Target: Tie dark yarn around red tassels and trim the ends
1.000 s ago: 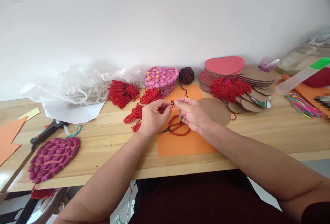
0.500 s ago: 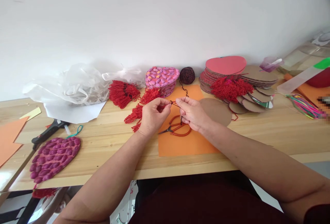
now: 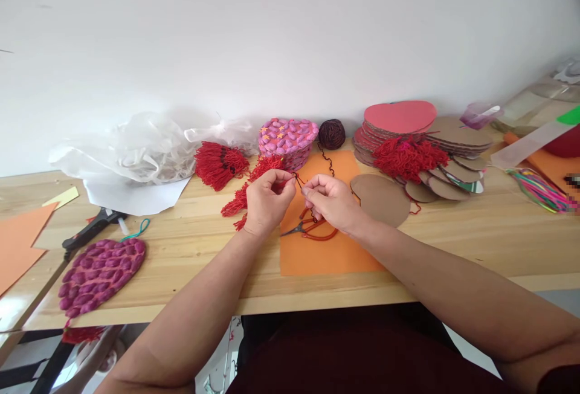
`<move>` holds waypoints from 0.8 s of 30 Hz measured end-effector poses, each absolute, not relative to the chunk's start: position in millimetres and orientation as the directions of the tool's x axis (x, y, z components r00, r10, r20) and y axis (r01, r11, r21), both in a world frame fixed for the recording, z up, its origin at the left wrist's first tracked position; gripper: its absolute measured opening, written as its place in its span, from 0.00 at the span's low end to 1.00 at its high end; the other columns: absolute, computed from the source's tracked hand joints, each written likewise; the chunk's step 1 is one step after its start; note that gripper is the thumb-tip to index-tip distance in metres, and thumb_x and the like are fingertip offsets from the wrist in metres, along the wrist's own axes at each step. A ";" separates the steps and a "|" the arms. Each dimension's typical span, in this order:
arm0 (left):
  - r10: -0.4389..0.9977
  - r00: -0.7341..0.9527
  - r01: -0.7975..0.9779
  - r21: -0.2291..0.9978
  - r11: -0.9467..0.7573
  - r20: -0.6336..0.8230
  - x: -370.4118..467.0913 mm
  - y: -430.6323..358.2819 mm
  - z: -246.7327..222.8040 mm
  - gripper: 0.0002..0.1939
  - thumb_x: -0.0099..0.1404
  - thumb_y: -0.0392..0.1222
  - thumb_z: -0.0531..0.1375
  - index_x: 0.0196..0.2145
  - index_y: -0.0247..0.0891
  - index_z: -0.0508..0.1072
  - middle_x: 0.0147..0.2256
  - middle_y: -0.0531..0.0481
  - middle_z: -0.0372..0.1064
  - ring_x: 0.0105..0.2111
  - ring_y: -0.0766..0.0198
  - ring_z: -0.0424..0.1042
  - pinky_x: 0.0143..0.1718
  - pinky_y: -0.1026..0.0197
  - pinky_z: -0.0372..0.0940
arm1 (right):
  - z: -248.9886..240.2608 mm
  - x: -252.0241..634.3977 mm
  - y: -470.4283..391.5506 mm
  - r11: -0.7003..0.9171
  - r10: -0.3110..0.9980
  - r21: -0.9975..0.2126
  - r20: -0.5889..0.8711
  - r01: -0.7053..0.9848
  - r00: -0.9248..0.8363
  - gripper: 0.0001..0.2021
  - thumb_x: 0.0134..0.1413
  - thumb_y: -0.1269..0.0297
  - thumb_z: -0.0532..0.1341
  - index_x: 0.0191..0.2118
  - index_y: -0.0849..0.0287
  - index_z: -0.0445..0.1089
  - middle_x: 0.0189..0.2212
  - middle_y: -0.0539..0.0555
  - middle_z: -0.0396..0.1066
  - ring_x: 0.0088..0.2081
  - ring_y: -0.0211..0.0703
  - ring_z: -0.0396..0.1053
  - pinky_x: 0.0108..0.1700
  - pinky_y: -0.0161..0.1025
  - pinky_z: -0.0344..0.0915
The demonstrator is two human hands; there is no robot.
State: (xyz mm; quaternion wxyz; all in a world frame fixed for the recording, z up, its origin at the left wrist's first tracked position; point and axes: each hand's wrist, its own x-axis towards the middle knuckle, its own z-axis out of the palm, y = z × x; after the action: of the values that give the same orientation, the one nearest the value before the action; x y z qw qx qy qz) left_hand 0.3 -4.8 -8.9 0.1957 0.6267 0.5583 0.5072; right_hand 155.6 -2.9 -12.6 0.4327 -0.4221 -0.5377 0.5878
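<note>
My left hand (image 3: 270, 200) pinches dark yarn (image 3: 297, 177) between thumb and fingertips, above the orange sheet (image 3: 317, 258). Close by on the right, my right hand (image 3: 330, 200) pinches the same yarn, and a dark strand hangs below its fingers. Under my hands lie scissors (image 3: 321, 237) with orange handles, partly hidden by my right hand. The dark yarn ball (image 3: 331, 134) sits at the wall, its strand running down toward my hands. Red tassels (image 3: 234, 200) lie just left of my left hand, and a brown cardboard heart (image 3: 385, 200) lies right of my right hand.
Along the wall are plastic bags (image 3: 145, 152), a red tassel bundle (image 3: 220, 165), pink decorated hearts (image 3: 287, 137) and stacked cardboard hearts (image 3: 399, 117) with red yarn (image 3: 410, 158). A glue gun (image 3: 93, 228) and purple heart (image 3: 102, 273) lie left; colored cords (image 3: 539, 191) lie right.
The view has shifted slightly. My fingertips have moved a little to the left relative to the scissors, and the red strand seen between them before no longer shows.
</note>
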 end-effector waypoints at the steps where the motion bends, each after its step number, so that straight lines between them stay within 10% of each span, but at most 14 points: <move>1: 0.889 -0.121 0.533 0.784 -0.318 0.442 0.3 -5.3 -8.8 0.03 0.59 0.37 0.62 0.31 0.37 0.76 0.26 0.53 0.75 0.24 0.68 0.71 0.28 0.66 0.66 | -12.8 156.3 -3.2 -0.002 0.961 -1.000 -0.003 0.005 -0.277 0.08 0.55 0.61 0.63 0.30 0.57 0.65 0.20 0.45 0.68 0.15 0.30 0.59 0.17 0.30 0.55; 10: 0.776 0.206 0.734 0.430 -0.525 0.596 -5.6 -4.9 -12.2 0.06 0.61 0.32 0.60 0.31 0.39 0.77 0.30 0.49 0.76 0.32 0.63 0.73 0.35 0.63 0.66 | 2.4 165.6 -8.3 0.282 0.927 -0.932 0.204 0.229 -0.315 0.04 0.54 0.70 0.61 0.30 0.57 0.70 0.24 0.49 0.70 0.26 0.36 0.65 0.30 0.34 0.60; 15: 0.796 0.327 0.601 0.538 -0.591 0.509 -5.0 -8.6 -6.6 0.06 0.61 0.32 0.60 0.29 0.38 0.76 0.27 0.50 0.73 0.29 0.65 0.70 0.32 0.64 0.64 | 15.2 178.4 0.5 0.406 0.889 -0.877 0.314 0.258 -0.332 0.06 0.53 0.74 0.61 0.29 0.57 0.71 0.26 0.48 0.70 0.29 0.36 0.63 0.32 0.34 0.58; 24: 0.920 0.196 0.164 0.914 -0.372 0.340 -2.5 -7.6 -4.2 0.06 0.60 0.42 0.64 0.32 0.37 0.76 0.30 0.49 0.76 0.29 0.66 0.72 0.32 0.64 0.68 | 0.5 173.2 13.5 -0.269 0.895 -0.920 -0.131 -0.283 -0.426 0.12 0.37 0.66 0.70 0.30 0.57 0.68 0.19 0.43 0.65 0.19 0.31 0.56 0.22 0.32 0.59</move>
State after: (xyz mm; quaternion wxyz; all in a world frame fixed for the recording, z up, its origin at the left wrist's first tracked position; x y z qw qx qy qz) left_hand -2.5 -7.6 -4.2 0.3874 0.6695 0.4047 0.4879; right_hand 173.2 13.5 0.5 0.4101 -0.3443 -0.4440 0.7184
